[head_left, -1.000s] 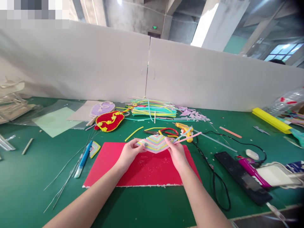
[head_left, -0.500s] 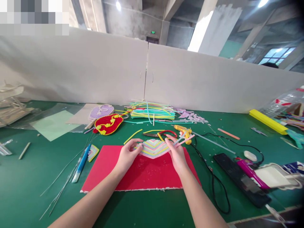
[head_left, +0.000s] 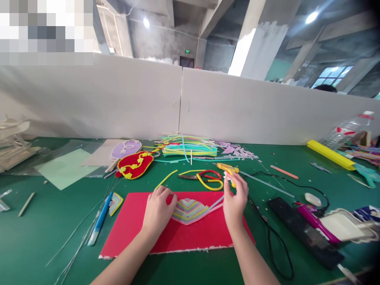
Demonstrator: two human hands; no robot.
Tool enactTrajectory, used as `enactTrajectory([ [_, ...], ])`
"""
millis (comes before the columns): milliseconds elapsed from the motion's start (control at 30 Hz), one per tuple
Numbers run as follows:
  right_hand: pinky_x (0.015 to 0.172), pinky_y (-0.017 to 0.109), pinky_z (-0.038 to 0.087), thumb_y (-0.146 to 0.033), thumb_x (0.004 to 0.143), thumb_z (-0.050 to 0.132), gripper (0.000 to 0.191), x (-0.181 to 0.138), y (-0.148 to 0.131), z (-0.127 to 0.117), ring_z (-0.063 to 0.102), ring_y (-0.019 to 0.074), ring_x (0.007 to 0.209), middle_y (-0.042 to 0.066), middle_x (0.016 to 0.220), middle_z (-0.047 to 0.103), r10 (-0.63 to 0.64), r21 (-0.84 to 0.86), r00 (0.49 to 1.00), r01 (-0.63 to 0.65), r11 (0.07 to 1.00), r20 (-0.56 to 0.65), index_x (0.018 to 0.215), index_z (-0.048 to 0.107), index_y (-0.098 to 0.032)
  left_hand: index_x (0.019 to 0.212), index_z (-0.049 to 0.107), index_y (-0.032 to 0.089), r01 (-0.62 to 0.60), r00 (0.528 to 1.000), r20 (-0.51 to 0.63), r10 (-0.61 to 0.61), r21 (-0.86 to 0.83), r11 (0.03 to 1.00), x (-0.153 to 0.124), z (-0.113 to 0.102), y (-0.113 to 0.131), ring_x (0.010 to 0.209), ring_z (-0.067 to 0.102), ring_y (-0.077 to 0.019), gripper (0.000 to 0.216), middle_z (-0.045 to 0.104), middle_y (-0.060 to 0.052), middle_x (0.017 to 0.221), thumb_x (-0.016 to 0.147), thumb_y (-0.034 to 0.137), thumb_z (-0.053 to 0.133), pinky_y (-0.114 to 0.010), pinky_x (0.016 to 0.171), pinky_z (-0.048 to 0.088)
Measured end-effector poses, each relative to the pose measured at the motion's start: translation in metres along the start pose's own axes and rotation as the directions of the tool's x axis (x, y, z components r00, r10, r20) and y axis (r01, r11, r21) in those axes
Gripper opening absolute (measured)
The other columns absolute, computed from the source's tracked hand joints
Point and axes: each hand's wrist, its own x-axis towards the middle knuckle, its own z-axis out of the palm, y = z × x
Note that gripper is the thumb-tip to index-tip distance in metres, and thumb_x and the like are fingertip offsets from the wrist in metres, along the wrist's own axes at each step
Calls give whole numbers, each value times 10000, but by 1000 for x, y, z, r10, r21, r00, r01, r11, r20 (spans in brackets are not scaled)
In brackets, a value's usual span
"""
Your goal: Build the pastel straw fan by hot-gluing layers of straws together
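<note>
No readable text, the small green sign (head_left: 187,51) on the far wall (head_left: 157,43) illegible

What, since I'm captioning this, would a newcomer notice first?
Probably the vivid red board in the middle foreground, with a striped pastel piece on it. Then the red, yellow-trimmed ornament, farther back to the left. Colorful strips lie heaped near the pale partition.

You can pass over the bare green surface (head_left: 178,273) on your near side. Ahead, scissors (head_left: 198,176) and the yellow glue gun (head_left: 227,167) obstruct you; a looped black cable (head_left: 266,219) bars your right, thin wires (head_left: 87,236) your left.
</note>
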Motion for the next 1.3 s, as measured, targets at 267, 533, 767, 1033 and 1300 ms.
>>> enactTrajectory([
  [267,854,307,503,-202,910,529,174,75,1,91,626,172,918,50,955,685,-264,-43,695,391,920,668,930,702,-214,747,597,208,64,997,48,-65,15,998,3,11,-16,838,585,-249,228,624,-65,859,875,300,432,-376,748,467],
  [533,852,395,525,-339,925,545,285,112,53,188,607,184,993,78,1176,597,-103,-223,545,499,837,832,1158,578,-178,740,607,213,82,995,57,-84,31,996,1,11,-14,819,585,-237,233,625,-53,832,891,274,440,-360,713,454],
  [767,871,408,517,-344,924,547,299,107,56,200,598,191,1021,80,1204,584,-147,-198,425,666,719,893,1173,569,-181,748,625,218,109,992,64,-111,34,993,1,10,-10,807,599,-232,228,633,-57,837,882,246,442,-358,724,463],
  [1033,885,397,510,-290,922,554,220,104,57,198,592,193,1039,81,1142,613,-150,-221,405,730,647,902,1088,607,-156,767,624,215,133,986,98,-136,36,990,1,9,-9,829,590,-236,236,627,-57,850,891,248,426,-370,739,459],
  [1300,866,403,519,-348,925,543,305,101,59,205,597,189,1018,83,1214,578,-99,-264,476,635,726,874,1183,564,-185,795,618,212,145,980,135,-147,24,989,2,11,-11,855,581,-234,243,617,-57,880,907,259,407,-387,781,449],
])
